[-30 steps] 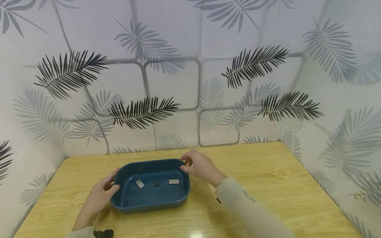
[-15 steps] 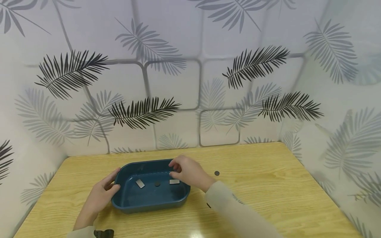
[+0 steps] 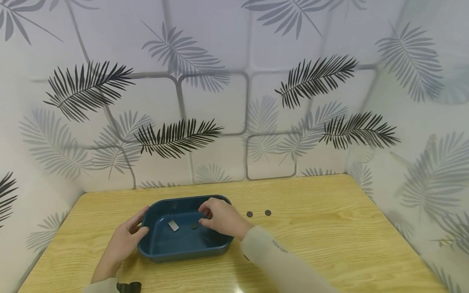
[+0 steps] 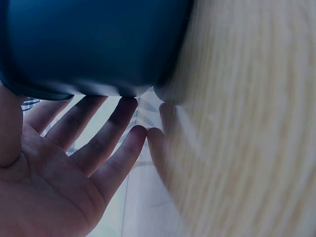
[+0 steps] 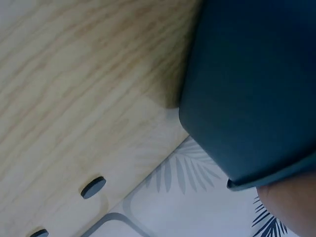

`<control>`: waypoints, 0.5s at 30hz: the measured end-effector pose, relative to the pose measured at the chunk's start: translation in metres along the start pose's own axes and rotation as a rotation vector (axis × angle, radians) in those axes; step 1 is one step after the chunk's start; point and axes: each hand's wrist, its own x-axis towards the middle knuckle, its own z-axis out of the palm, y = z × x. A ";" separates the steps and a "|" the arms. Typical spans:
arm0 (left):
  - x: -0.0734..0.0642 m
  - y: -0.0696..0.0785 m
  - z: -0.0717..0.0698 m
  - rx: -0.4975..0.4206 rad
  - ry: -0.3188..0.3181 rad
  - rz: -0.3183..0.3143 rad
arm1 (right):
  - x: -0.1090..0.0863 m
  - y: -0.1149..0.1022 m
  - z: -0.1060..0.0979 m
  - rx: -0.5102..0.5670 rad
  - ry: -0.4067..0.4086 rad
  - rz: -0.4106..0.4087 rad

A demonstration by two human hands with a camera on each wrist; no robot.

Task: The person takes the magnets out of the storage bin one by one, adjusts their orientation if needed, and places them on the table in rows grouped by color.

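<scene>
A dark blue plastic basin [image 3: 185, 254] rests on the wooden table in the head view. My left hand [image 3: 122, 238] holds its left end, thumb over the rim and fingers along the outer wall; those fingers [image 4: 106, 140] reach the wall in the left wrist view. My right hand [image 3: 221, 219] hovers over the basin's right half, thumb and forefinger apart with nothing visible between them. A dark round disc [image 3: 194, 226] lies in the basin just left of those fingertips. A small whitish rectangular piece [image 3: 173, 226] lies further left. The right hand covers part of the basin floor.
Two dark discs, a nearer one [image 3: 249, 214] and a farther one [image 3: 268, 213], lie on the table [image 3: 311, 232] right of the basin. A wall [image 3: 220, 101] with a leaf pattern rises behind the table.
My right hand has moved left from the basin's right rim to above its floor, uncovering the two discs on the table. A second whitish piece is now hidden behind it. The left hand stays put.
</scene>
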 end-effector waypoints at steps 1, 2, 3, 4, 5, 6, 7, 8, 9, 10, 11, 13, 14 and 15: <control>0.000 0.000 0.000 0.000 0.000 0.001 | 0.001 0.000 0.002 -0.003 -0.001 0.001; 0.001 0.000 0.000 -0.001 0.000 -0.002 | 0.002 -0.001 0.003 -0.005 -0.001 0.002; 0.001 0.000 0.000 -0.004 0.000 -0.005 | 0.003 -0.001 0.005 -0.015 0.000 0.001; 0.001 0.000 -0.001 -0.003 0.000 -0.006 | 0.005 -0.001 0.007 -0.023 0.002 0.001; 0.001 0.000 -0.001 0.000 0.001 -0.003 | 0.006 -0.002 0.009 -0.034 0.003 0.001; 0.001 0.000 -0.001 -0.002 0.003 -0.003 | 0.007 -0.003 0.010 -0.044 0.004 -0.001; 0.001 0.000 -0.001 -0.002 0.004 -0.002 | 0.008 -0.003 0.012 -0.053 0.004 -0.002; 0.001 0.000 -0.001 -0.005 0.005 -0.001 | 0.009 -0.004 0.014 -0.061 0.004 -0.003; 0.000 -0.001 0.000 -0.008 0.005 0.000 | 0.010 -0.004 0.016 -0.073 0.004 -0.005; 0.000 -0.001 0.000 -0.010 0.006 0.000 | 0.011 -0.005 0.018 -0.085 0.005 -0.009; 0.000 -0.001 0.000 -0.013 0.006 -0.001 | 0.012 -0.005 0.021 -0.097 0.006 -0.013; 0.000 -0.001 0.000 -0.018 0.005 -0.005 | 0.014 -0.005 0.026 -0.119 0.010 -0.019; 0.000 -0.001 0.000 -0.021 0.004 -0.008 | 0.015 -0.005 0.028 -0.132 0.014 -0.020; 0.000 -0.001 0.000 -0.022 0.003 -0.010 | 0.016 -0.004 0.030 -0.145 0.016 -0.021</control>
